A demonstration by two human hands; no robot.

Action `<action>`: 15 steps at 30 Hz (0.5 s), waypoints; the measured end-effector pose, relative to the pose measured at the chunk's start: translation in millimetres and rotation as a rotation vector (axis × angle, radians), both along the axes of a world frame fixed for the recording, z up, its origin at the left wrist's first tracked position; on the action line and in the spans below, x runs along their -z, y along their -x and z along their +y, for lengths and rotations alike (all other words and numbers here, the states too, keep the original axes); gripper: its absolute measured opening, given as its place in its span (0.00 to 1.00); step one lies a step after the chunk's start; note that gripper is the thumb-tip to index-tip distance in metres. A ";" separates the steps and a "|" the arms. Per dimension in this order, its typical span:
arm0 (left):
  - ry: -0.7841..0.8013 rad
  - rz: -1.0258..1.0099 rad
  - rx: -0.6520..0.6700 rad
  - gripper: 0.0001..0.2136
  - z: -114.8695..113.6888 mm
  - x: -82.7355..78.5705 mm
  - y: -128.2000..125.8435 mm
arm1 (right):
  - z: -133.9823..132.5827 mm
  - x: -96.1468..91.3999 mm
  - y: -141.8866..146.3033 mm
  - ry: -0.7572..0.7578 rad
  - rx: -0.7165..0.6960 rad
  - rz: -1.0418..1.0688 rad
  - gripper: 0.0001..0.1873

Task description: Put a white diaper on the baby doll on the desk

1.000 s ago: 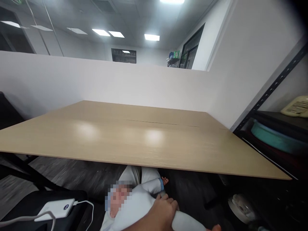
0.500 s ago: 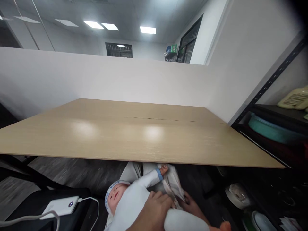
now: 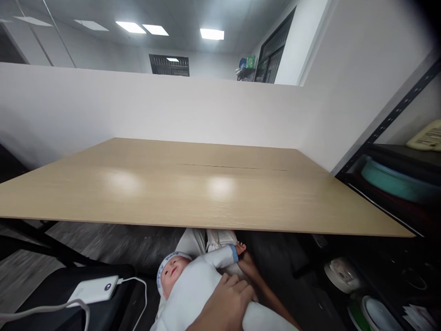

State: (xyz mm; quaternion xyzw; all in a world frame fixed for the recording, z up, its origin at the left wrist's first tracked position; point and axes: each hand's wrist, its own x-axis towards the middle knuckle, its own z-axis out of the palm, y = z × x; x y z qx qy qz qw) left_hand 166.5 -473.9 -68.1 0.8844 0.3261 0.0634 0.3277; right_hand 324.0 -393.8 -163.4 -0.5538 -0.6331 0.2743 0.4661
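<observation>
A baby doll [image 3: 193,285] in a white suit with blue cuffs and a white cap with blue lettering lies face up across my lap, below the table edge. Across its belly lies my left hand [image 3: 234,294], fingers bent together around the body. My right hand [image 3: 245,263] is stretched forward beside the doll's small hand [image 3: 240,248]; its fingers are largely hidden behind the doll's arm. Pale, whitish fabric [image 3: 220,236] shows just beyond the doll's arm, over my leg, partly under the table edge.
A wooden table [image 3: 189,197] spans the space ahead, backed by a white partition [image 3: 206,110]. On a black chair [image 3: 44,294] at left rests a white power bank [image 3: 94,289] with cables. Dark shelves at right hold a teal basin [image 3: 396,181] and dishes [image 3: 342,276].
My right hand has moved forward and left, from beside the doll's leg to its hand. The pale fabric there has shifted away from me. My left hand stays on the doll.
</observation>
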 end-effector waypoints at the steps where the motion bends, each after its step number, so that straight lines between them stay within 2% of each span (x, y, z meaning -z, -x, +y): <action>1: -0.002 0.015 0.006 0.25 0.3 -1.0 -0.3 | -0.9 3.5 -3.1 0.038 0.031 0.005 0.15; 5: -0.044 0.001 0.005 0.22 0.9 -0.1 -1.2 | -12.4 6.3 -22.8 0.125 0.207 0.016 0.25; 7: -0.081 -0.010 0.009 0.21 0.6 2.6 -1.0 | -25.7 -7.1 -33.9 0.116 0.283 0.011 0.29; 9: -0.146 -0.006 0.025 0.19 -0.4 5.7 -0.4 | -41.1 -32.1 -41.5 0.039 0.251 -0.034 0.28; 12: -0.332 -0.050 0.066 0.12 -2.9 10.6 0.2 | -54.6 -79.1 -39.9 -0.105 -0.039 -0.213 0.30; 15: -0.583 -0.145 0.075 0.08 -3.9 16.7 -2.1 | -44.5 -113.8 -19.2 -0.085 -0.429 -0.420 0.34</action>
